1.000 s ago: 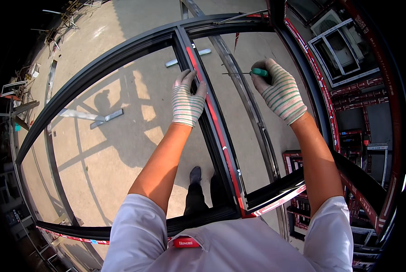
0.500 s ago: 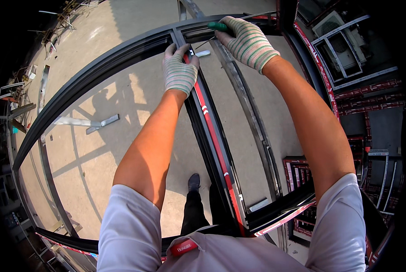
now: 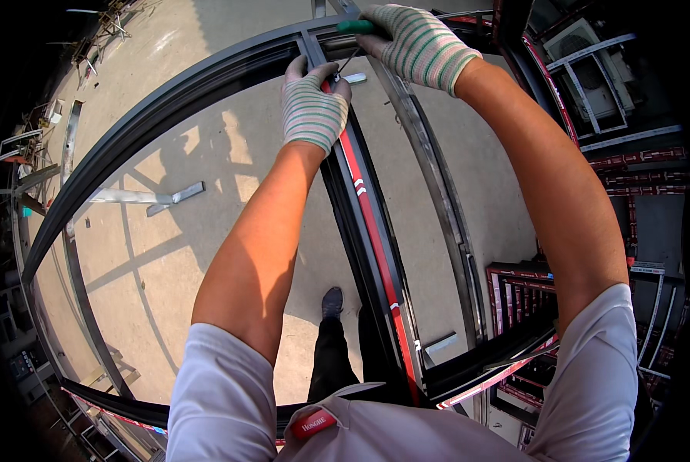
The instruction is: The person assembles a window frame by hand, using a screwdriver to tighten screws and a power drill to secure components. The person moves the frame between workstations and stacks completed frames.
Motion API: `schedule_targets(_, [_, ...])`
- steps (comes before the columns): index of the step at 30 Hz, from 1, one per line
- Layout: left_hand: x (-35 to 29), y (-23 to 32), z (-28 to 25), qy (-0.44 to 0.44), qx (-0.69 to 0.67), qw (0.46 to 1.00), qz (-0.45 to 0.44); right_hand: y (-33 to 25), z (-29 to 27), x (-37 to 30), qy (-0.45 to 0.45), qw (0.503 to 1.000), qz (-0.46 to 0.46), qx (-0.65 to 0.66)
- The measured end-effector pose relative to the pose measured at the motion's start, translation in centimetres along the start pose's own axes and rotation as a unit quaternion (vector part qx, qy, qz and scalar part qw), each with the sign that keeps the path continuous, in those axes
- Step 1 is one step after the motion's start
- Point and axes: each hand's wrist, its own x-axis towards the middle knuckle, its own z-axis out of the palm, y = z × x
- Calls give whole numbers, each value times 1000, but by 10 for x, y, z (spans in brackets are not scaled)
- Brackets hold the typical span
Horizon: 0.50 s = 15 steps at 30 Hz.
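A large dark grey window frame point(image 3: 133, 115) lies flat in front of me, divided by a middle bar point(image 3: 374, 239) with red film along its top. My left hand point(image 3: 314, 112), in a striped knit glove, grips this bar near its far end, thumb and fingers closed on either side. My right hand point(image 3: 422, 48), gloved alike, is closed around the green handle of a screwdriver point(image 3: 355, 27). Its thin shaft slants down to the bar beside my left fingertips. What the tip touches is too small to make out.
Metal support rails point(image 3: 429, 177) run beneath the frame. A T-shaped metal leg point(image 3: 177, 199) shows through the left opening. Red-filmed frames point(image 3: 518, 296) are stacked at the right, with a pale frame point(image 3: 591, 92) farther off. My foot point(image 3: 332, 302) is on the concrete floor.
My right hand has moved slightly farther away, bringing the screwdriver handle up and to the left, so its shaft stands steeper. My left hand keeps its place on the bar; the whole view has shifted a little.
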Motion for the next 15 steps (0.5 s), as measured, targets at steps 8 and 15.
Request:
schedule_targets(8, [1, 4, 0, -1, 6, 1000, 3, 7, 2, 10, -20, 999, -20, -44])
schedule_targets(15, [6, 1, -3, -9, 21, 1000, 2, -1, -2, 10, -42, 999, -25, 2])
